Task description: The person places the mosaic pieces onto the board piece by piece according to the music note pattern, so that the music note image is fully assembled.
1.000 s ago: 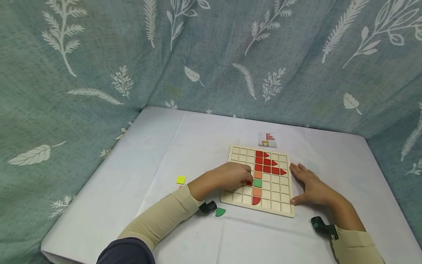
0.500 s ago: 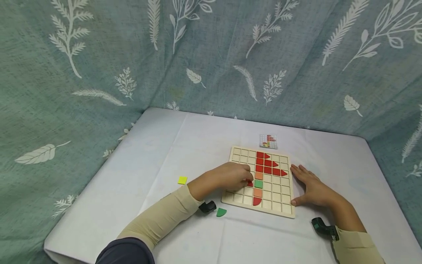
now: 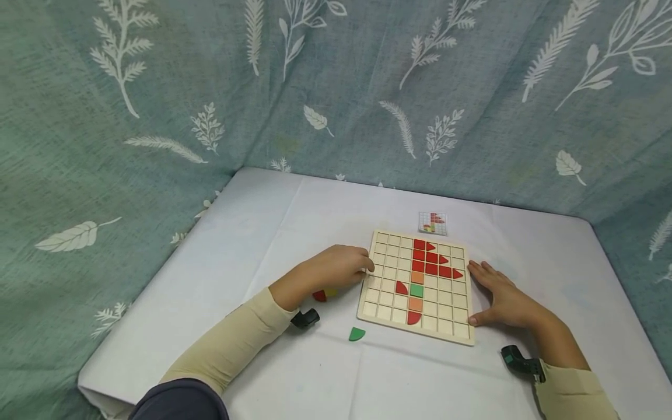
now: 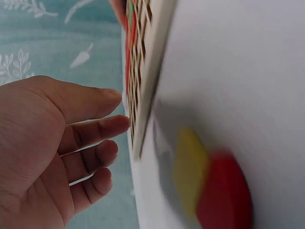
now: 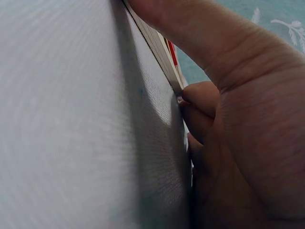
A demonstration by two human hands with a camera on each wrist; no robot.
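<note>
A wooden grid board [image 3: 388, 280] lies on the table with red, orange and green pieces set in its squares. One red quarter-round piece [image 3: 401, 287] sits just left of the green square [image 3: 416, 290]. My left hand [image 3: 340, 267] hovers at the board's left edge, its fingers loosely bent around nothing in the left wrist view. Under that hand lie a yellow piece [image 4: 188, 167] and a red piece [image 4: 224, 193]. My right hand [image 3: 501, 297] rests on the table, thumb and fingertips at the board's right edge.
A small picture card [image 3: 433, 223] with a coloured grid pattern lies behind the board. In front of the board's left corner is a green quarter-round piece [image 3: 357, 333]. A patterned curtain [image 3: 325, 87] hangs behind the table.
My left hand has let go of the red quarter-round piece, leaving it on the board, and moved left off the grid. My right hand stays at the board's edge.
</note>
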